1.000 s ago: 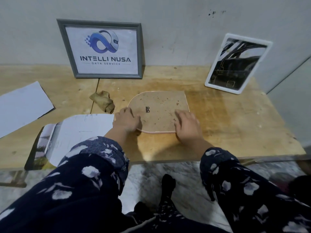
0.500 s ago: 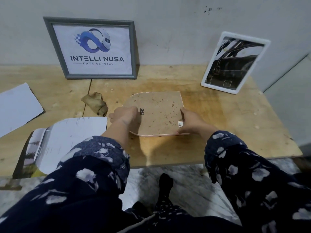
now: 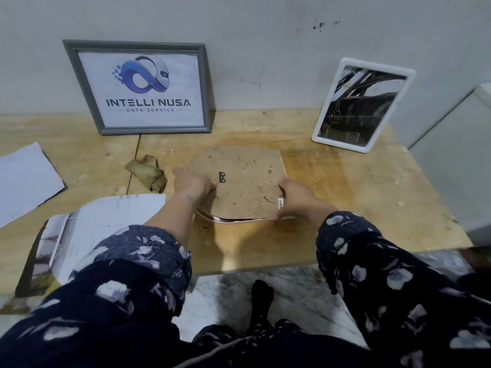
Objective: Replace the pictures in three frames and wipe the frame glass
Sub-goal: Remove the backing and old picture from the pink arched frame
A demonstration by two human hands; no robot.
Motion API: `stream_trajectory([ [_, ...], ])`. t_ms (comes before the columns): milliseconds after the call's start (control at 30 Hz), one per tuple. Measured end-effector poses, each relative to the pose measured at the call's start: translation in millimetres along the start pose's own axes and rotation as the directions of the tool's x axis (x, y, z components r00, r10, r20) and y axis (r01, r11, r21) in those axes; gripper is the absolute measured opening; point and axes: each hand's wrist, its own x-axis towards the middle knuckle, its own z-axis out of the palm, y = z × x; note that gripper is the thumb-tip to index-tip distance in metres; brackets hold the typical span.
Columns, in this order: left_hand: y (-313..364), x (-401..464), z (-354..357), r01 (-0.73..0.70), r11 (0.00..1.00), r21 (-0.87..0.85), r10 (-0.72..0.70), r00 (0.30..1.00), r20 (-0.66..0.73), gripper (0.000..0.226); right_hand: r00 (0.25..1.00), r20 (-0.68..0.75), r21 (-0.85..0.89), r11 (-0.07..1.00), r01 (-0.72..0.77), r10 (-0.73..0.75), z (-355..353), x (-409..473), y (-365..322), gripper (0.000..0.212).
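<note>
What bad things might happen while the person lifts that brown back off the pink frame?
The backing board is raised at its near edge while both hands grip it, left hand and right hand. Pulled unevenly, the thin board might bend or crack. The pink frame lies face down, so if it slides on the gritty table, its glass could get scratched. The cloth looks stained, so wiping with it may smear the glass.

a plain makeshift work corner is suggested: a worn plywood table (image 3: 345, 197) is set against a stained grey wall (image 3: 265, 49), above a marble-patterned floor (image 3: 233, 290).
</note>
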Motion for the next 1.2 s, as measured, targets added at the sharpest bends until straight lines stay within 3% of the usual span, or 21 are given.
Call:
stream_trajectory([
  [167, 1, -11, -6, -0.07, 0.972, -0.224, 0.091, 0.992, 0.084, 0.065, 0.993, 0.101, 0.009, 0.998, -0.056, 0.054, -16, -7, -4, 0.096],
  [233, 10, -11, -12, -0.1, 0.954, -0.283, 0.131, 0.987, 0.091, 0.063, 0.991, 0.112, 0.161, 0.983, -0.084, 0.066, -23, -10, -5, 0.095],
  [333, 21, -14, -19, -0.111, 0.936, -0.335, 0.146, 0.986, 0.082, 0.062, 0.994, 0.036, 0.572, 0.813, -0.107, 0.106, -32, -18, -4, 0.082],
  [467, 31, -34, -2, -0.162, 0.929, -0.333, 0.21, 0.971, 0.112, 0.057, 0.971, -0.106, 0.631, 0.77, -0.099, 0.212, -43, -30, 18, 0.083],
  [633, 36, -59, 54, -0.335, 0.939, -0.074, 0.341, 0.937, 0.079, 0.065, 0.948, -0.154, 0.575, 0.806, -0.144, 0.279, -48, -43, 76, 0.083],
  [800, 44, -86, 119, -0.44, 0.884, 0.159, 0.393, 0.883, 0.257, 0.062, 0.91, -0.167, 0.474, 0.84, -0.264, 0.38, -45, -54, 153, 0.083],
  [967, 43, -107, 173, -0.553, 0.77, 0.317, 0.41, 0.811, 0.418, 0.065, 0.891, -0.161, 0.34, 0.871, -0.354, 0.425, -40, -56, 215, 0.077],
  [1033, 41, -111, 187, -0.588, 0.685, 0.431, 0.418, 0.801, 0.429, 0.071, 0.901, -0.164, 0.29, 0.892, -0.346, 0.402, -37, -53, 227, 0.066],
  [1200, 41, -110, 201, -0.604, 0.493, 0.626, 0.435, 0.794, 0.424, 0.056, 0.935, -0.165, 0.21, 0.937, -0.278, 0.314, -33, -40, 236, 0.038],
])
